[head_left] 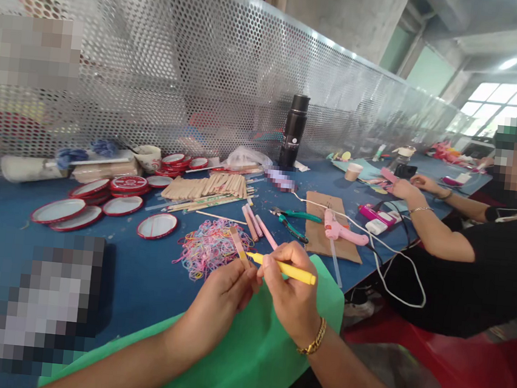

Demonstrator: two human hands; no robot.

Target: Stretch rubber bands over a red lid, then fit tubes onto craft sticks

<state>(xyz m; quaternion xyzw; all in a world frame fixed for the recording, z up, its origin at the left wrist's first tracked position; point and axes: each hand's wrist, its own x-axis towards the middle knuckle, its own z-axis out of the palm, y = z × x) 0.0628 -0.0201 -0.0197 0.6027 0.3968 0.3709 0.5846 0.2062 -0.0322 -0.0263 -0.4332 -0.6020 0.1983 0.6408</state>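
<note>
Pinched in my left hand is a flat wooden craft stick, tilted up and away from me, with a pinkish tint on part of it. My right hand grips a yellow marker, its tip at the stick's surface near my left fingertips. Both hands are close together above a green sheet. Just beyond them lies a tangled heap of thin colourful rubber bands. Several pink and purplish markers rest beside the heap.
Pliers and a pink glue gun on cardboard lie to the right. Behind are a stack of wooden sticks, red-rimmed lids and a black bottle. A perforated metal screen borders the table. A co-worker sits at right.
</note>
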